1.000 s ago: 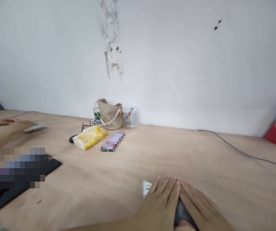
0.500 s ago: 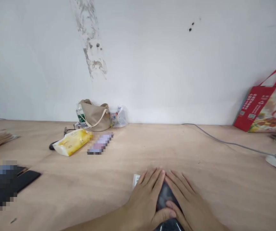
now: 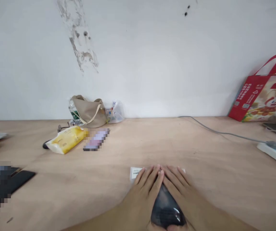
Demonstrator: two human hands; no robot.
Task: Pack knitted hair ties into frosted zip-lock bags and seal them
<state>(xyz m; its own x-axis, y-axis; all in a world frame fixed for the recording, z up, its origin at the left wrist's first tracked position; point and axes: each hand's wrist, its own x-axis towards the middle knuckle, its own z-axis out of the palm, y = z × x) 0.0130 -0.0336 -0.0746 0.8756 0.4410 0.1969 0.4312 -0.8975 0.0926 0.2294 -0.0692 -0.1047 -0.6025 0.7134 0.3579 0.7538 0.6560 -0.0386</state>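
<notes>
Our left hand [image 3: 140,195] and right hand [image 3: 181,189] lie flat and unclenched, fingertips meeting above a dark glossy package [image 3: 167,208] at the near edge of the tabletop [image 3: 200,147], so, ungripped, it could slip over that edge if our palms shift.

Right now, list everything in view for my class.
plywood table: one, pale tan, centre
shoulder bag: one, beige, by wall
water bottle: one, clear, behind bag
plastic bag: one, clear, right of shoulder bag
soft pack: one, yellow, before bag
computer mouse: one, black, left of pack
gift bag: one, red, far right
power strip: one, white, right edge
cable: one, grey, on table
label card: one, white, by hands
glossy packet: one, black, between hands
left hand, right hand: two, bare, on glossy packet
</notes>
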